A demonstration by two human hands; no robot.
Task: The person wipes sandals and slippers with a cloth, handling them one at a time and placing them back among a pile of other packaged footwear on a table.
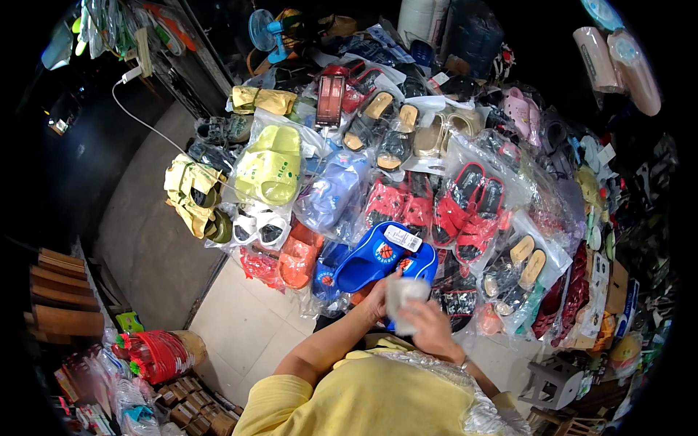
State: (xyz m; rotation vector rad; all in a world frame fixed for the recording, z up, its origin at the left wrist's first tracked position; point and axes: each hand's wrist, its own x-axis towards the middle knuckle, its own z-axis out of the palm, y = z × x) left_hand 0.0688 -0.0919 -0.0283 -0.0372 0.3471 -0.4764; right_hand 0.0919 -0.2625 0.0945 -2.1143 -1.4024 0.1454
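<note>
My left hand (380, 298) grips a pair of blue slides (360, 267) with a basketball print and a white tag that bears writing. The cloth partly hides its fingers. In my right hand (431, 329) is a pale cloth (406, 300), blurred, against the near part of the slides. Beneath and around them lies a heap of footwear in clear plastic bags. Close by are orange slides (299, 256), red sandals (474, 210) and a bagged lavender pair (335, 188).
A phone (330, 101) stands on the heap, with a white cable (144, 124) running off left. Yellow-green slides (270, 163) and a paper-wrapped bundle (191, 191) lie left. A blue fan (267, 35) stands behind. A red bundle (161, 351) is low left, a grey stool (551, 381) low right.
</note>
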